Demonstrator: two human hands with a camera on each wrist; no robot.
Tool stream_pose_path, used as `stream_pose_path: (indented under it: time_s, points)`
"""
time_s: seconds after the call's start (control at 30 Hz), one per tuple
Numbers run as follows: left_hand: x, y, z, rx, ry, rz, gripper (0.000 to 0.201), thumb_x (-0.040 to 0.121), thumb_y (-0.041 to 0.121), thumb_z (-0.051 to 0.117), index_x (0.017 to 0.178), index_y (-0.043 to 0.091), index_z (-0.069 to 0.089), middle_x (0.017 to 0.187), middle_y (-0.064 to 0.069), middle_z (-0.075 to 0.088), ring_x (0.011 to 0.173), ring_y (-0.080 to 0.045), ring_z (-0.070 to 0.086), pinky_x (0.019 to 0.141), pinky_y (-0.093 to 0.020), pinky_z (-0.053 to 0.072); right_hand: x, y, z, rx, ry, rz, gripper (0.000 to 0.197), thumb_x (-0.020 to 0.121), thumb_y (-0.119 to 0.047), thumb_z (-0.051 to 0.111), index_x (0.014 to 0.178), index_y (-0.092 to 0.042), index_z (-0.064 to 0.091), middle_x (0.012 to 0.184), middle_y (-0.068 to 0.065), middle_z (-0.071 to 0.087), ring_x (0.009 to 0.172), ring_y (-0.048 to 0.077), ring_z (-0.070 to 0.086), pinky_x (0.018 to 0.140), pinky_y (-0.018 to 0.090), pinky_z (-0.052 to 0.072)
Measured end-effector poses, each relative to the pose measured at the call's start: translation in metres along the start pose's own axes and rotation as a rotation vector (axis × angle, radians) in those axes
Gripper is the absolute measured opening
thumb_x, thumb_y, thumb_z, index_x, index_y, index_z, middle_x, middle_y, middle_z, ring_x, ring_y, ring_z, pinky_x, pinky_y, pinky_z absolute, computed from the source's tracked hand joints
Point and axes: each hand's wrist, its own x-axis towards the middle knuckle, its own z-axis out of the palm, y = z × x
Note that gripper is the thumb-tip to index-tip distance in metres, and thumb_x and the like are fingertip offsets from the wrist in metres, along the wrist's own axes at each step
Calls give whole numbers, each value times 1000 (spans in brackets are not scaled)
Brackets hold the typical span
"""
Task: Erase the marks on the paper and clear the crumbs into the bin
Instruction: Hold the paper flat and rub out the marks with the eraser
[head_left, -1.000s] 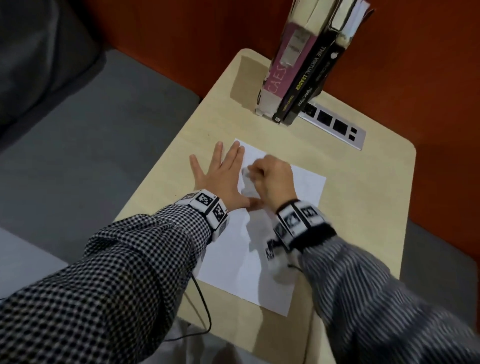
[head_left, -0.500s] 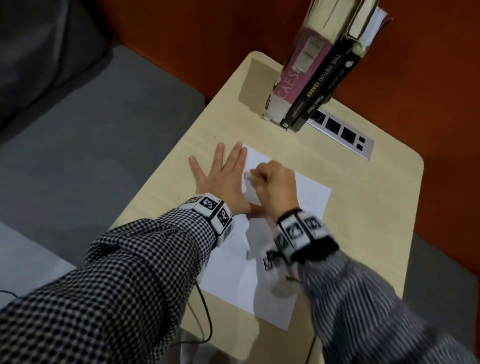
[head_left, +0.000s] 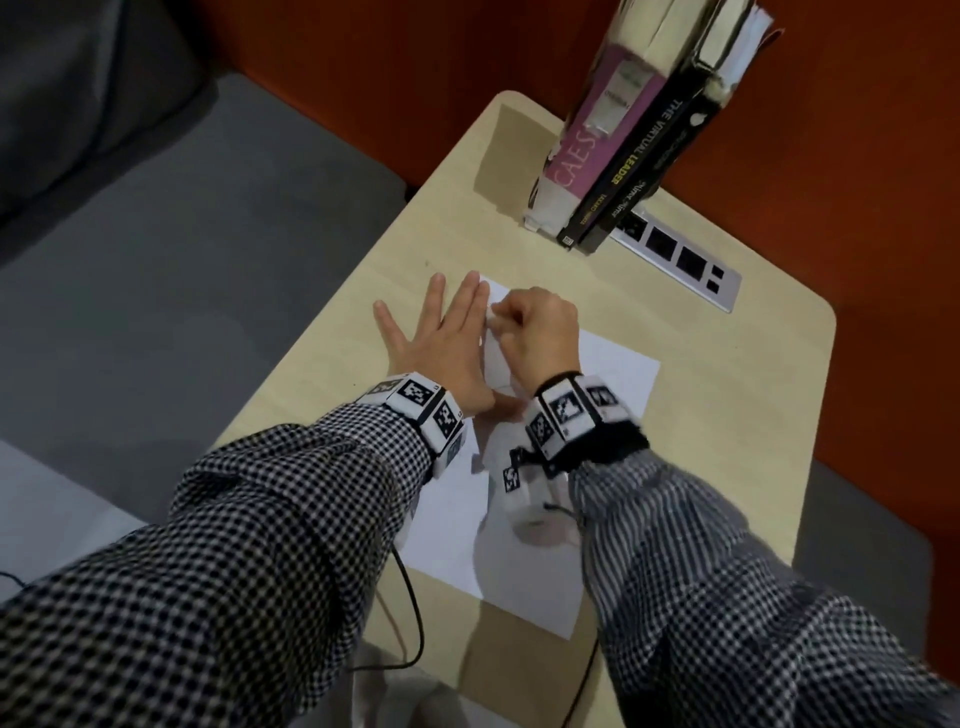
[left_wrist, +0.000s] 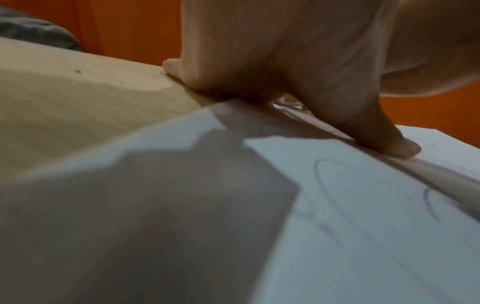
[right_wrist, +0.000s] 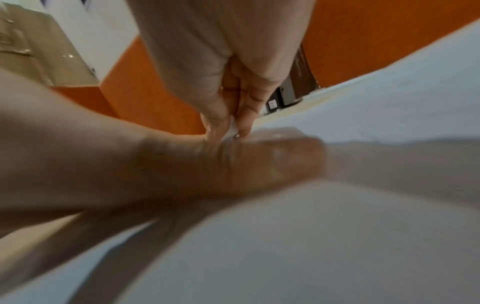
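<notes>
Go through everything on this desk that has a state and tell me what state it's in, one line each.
paper: flat on the desk, pencil marks still visible in the left wrist view
left hand: fingers spread, pressing the paper's edge
right hand: pinching the eraser
eraser: held at the paper's far corner
books: upright, leaning together
socket strip: nothing plugged in

An orange wall (head_left: 857, 156) backs a pale wooden worktop (head_left: 727, 415) with rounded corners. Grey floor (head_left: 208, 286) lies to its left; a dark cushion (head_left: 78, 78) fills the corner.
</notes>
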Motion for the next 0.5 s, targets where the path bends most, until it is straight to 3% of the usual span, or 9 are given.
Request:
stream_pose_path:
  time_s: [0.1, 0.27, 0.4, 0.5]
  points:
    - [-1, -1, 2, -7, 34, 15, 113, 73, 75, 44, 150, 26, -22, 154, 14, -32, 143, -20, -30, 101, -78, -9, -32, 6, 0, 24, -12, 9, 15, 83, -13, 62, 75, -1, 67, 81, 18, 66, 78, 31, 59, 65, 31, 43]
    - [-2, 1, -1, 3, -9, -3, 138, 55, 89, 53, 149, 26, -25, 154, 14, -34, 142, -20, -33, 99, -75, -14, 14, -1, -4, 41, 18, 31, 9, 80, -12, 65, 79, -4, 70, 83, 16, 70, 81, 29, 62, 65, 22, 38]
    - [-2, 0, 2, -37, 12, 15, 137, 55, 89, 52, 150, 26, -22, 155, 15, -32, 142, -19, -31, 100, -75, -15, -40, 15, -5, 27, -29, 22, 15, 82, -15, 64, 76, -2, 68, 81, 18, 65, 77, 32, 60, 67, 35, 47]
    - [-1, -1, 1, -35, 4, 24, 142, 50, 92, 52, 150, 25, -23, 154, 15, -33, 142, -20, -32, 99, -75, -15, -15, 9, -8, 24, 2, 27, 10, 81, -13, 65, 80, -4, 70, 86, 17, 68, 81, 32, 61, 70, 33, 46]
